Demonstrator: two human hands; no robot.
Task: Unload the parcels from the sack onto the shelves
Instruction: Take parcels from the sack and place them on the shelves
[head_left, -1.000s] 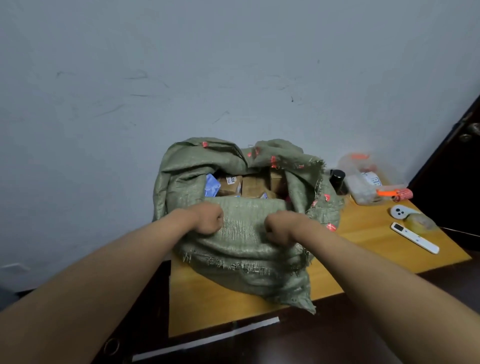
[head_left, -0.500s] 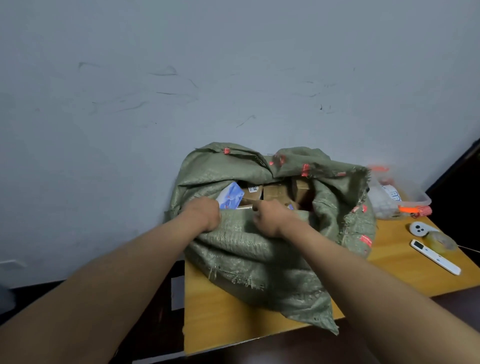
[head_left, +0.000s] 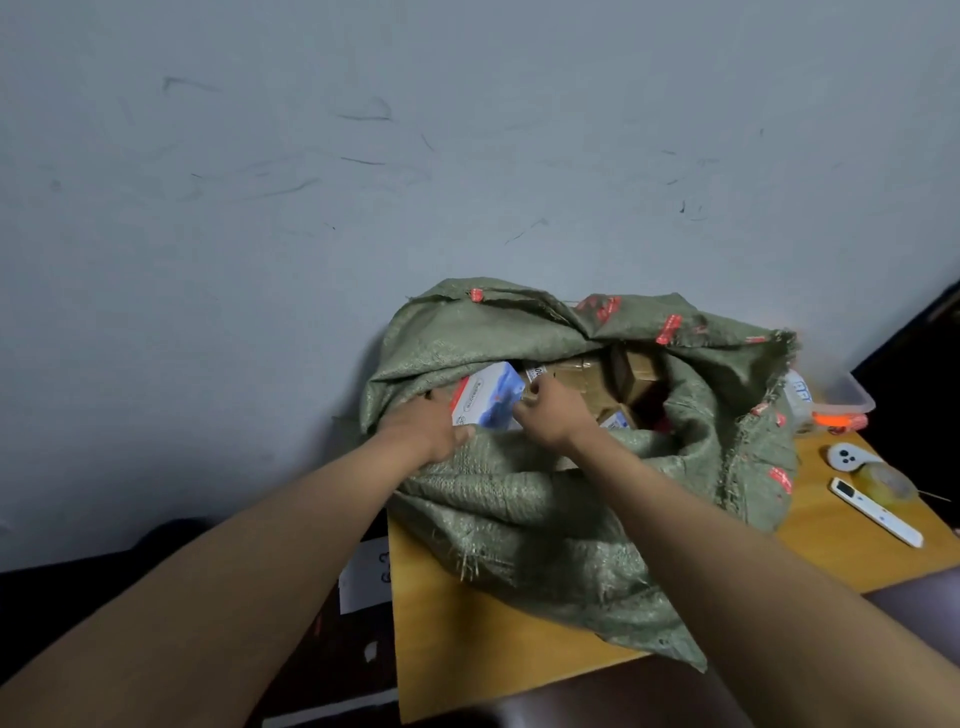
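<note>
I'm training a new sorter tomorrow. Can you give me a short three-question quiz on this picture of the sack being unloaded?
1. True or false: the green woven sack lies on the floor.
2. Which parcel are both hands at? A) blue-and-white box B) brown cardboard box C) clear plastic tub
3. Fill in: the white remote lies on the wooden ____.

Key:
1. False; it sits on the wooden table.
2. A; the left hand holds its near side and the right hand has a grip at its right edge.
3. table
</note>
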